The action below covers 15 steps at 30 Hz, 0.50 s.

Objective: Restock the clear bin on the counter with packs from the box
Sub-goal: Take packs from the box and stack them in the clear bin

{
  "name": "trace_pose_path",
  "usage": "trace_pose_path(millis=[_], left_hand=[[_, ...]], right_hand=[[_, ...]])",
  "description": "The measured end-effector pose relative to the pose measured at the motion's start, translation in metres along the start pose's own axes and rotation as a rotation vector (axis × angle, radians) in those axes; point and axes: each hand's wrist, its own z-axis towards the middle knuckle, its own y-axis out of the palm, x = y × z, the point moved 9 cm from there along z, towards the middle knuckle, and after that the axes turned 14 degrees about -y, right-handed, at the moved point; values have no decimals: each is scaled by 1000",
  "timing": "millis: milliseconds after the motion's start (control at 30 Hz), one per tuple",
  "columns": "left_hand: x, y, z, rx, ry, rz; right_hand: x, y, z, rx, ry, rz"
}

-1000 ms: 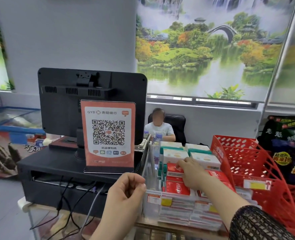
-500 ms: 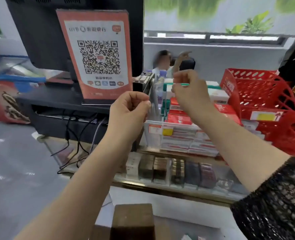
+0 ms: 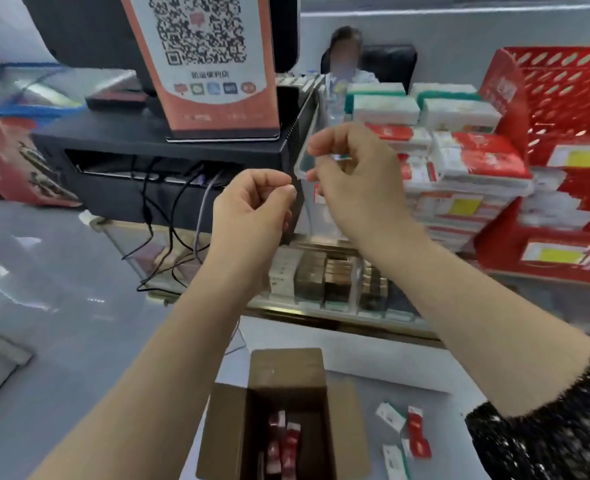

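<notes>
Clear bin (image 3: 309, 206) on surface, piled with packs (image 3: 473, 157). Box (image 3: 286, 368) open below, few red packs (image 3: 284, 441) inside. Both hands at bin's front-left corner.
- Left hand (image 3: 252, 206): grip curled closed, nothing seen in it.
- Right hand (image 3: 352, 174): grip curled at rim, contents unclear.

Likely between loads; next move calls for reach down into box. Till stand (image 3: 169, 150) crowds bin's left, red basket (image 3: 563, 98) its right; room only above.

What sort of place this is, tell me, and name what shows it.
Most likely a small shop's checkout counter: a QR payment sign stands on the black till, stacked packs fill a clear bin, and red baskets hold more stock.
</notes>
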Motion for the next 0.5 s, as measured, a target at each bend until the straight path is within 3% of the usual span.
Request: trace_pose_path(millis=[300, 500], left_hand=[[-86, -46, -12, -104, 7, 93], [-186, -74, -22, -81, -65, 103]], right_hand=[[15, 51, -111, 20, -14, -31], [92, 91, -213, -53, 228, 16]])
